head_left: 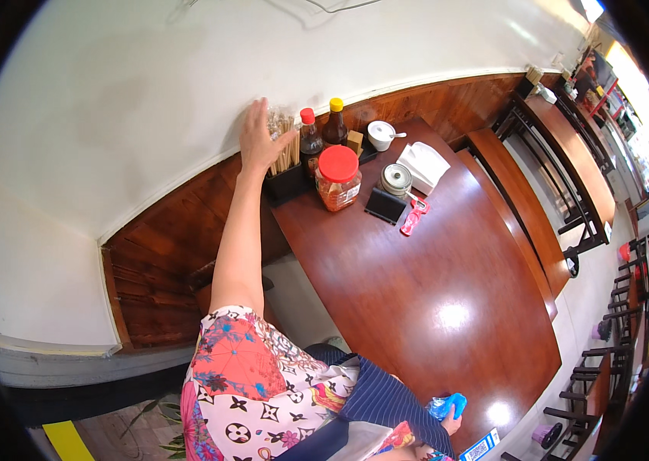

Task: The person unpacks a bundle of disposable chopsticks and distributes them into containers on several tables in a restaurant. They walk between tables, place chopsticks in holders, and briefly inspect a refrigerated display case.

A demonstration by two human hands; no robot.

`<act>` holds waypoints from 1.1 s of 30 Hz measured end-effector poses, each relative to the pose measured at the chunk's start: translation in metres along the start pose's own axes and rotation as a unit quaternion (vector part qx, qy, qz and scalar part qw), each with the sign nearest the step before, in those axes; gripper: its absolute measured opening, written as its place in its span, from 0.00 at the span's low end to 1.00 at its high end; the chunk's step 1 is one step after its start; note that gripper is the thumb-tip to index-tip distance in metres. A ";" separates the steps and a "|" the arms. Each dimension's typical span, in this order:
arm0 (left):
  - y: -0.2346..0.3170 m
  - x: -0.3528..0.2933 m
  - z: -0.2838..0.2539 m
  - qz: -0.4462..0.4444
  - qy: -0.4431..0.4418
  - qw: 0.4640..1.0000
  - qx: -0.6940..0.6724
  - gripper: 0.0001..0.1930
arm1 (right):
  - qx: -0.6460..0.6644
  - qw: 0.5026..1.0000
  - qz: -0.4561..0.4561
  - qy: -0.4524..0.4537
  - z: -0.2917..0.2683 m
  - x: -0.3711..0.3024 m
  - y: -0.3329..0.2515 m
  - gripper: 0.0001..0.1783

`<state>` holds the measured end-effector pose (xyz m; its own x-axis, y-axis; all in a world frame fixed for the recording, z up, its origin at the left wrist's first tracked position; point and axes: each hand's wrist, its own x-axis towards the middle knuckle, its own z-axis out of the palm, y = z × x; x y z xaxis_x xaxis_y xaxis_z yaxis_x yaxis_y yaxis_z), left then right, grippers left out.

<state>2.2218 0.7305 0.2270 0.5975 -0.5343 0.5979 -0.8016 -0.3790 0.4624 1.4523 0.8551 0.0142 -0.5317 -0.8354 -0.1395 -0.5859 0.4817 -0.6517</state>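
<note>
1. Left hand [260, 150]: thumb and fingers apart, beside chopsticks [284, 154] in black holder [288, 187]; contact cannot be determined.
2. Right hand [453, 420]: clamped on blue item [456, 402], at near end of table [417, 307].

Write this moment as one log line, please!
Left hand: spread beside chopsticks, contact unclear | Right hand: holding blue item by table edge | Things: red-lidded jar, white napkins on table

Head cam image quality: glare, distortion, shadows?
Head view: two white glare spots on the glossy reddish-brown wooden table; head view: fisheye bows the brown wooden wall panelling, black rim all round; head view: soft grey shadows on the smooth white wall left of the bare left hand.
</note>
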 end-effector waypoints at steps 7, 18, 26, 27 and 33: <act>0.004 0.025 -0.021 0.014 -0.061 0.993 0.098 0.38 | 0.074 0.997 0.012 0.035 -0.005 -0.034 -0.047 0.28; -0.010 0.027 -0.024 0.045 -0.051 0.982 0.177 0.25 | 0.083 0.996 0.038 0.000 -0.012 -0.046 -0.072 0.19; -0.015 -0.013 -0.020 0.040 0.040 0.982 0.183 0.18 | 0.071 0.997 0.004 0.013 -0.009 -0.039 -0.056 0.22; 0.000 -0.019 -0.028 0.029 0.052 0.989 0.137 0.16 | 0.082 0.996 0.012 0.014 -0.008 -0.037 -0.045 0.23; 0.001 -0.060 0.002 0.094 0.019 0.993 0.070 0.04 | 0.057 0.998 0.018 -0.001 -0.007 -0.031 -0.044 0.23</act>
<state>2.1849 0.7606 0.1904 0.4345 -0.5786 0.6902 -0.8928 -0.3776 0.2455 1.4902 0.8623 0.0525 -0.5495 -0.8189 -0.1658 -0.4931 0.4781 -0.7269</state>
